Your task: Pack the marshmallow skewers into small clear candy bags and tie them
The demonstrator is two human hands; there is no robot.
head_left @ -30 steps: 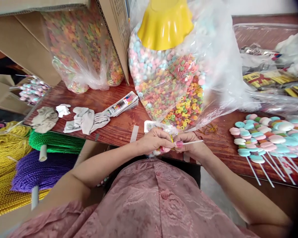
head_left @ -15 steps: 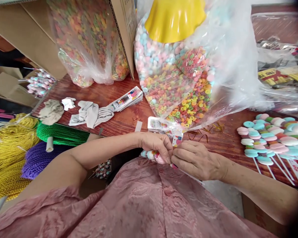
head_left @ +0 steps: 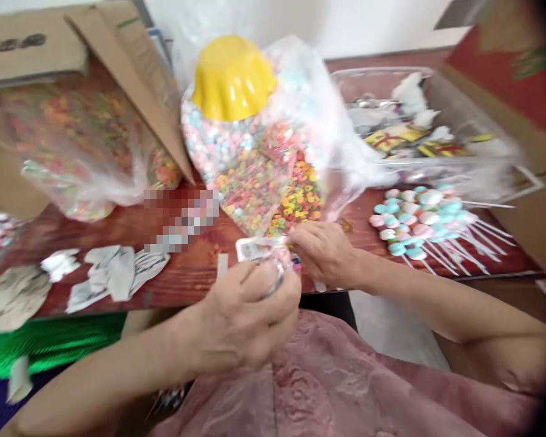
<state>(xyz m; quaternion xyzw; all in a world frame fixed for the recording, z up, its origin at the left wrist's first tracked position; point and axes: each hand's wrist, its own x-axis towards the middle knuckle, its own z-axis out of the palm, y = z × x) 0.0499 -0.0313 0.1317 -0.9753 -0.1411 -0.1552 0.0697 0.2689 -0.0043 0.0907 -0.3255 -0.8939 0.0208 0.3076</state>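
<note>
My left hand (head_left: 246,318) is curled closed over my lap at the table's front edge; a bit of wrapped candy peeks out between its fingers, blurred. My right hand (head_left: 325,252) rests on the table just beyond it, fingers pinched near a small white packet (head_left: 255,247). What the right fingers hold is too blurred to name. Behind both hands stands a big clear bag of coloured ring candies (head_left: 264,176) with a yellow bowl (head_left: 232,79) on top.
Finished pastel candy sticks (head_left: 418,224) lie in a pile at the right. A clear tray of packets (head_left: 418,127) sits behind them. A cardboard box with another candy bag (head_left: 73,139) stands at the left. Crumpled cloths (head_left: 109,276) and green cord (head_left: 50,343) lie lower left.
The view swung up and left. My left hand rose toward me with the candy piece, and my right hand moved forward onto the table toward the packet.
</note>
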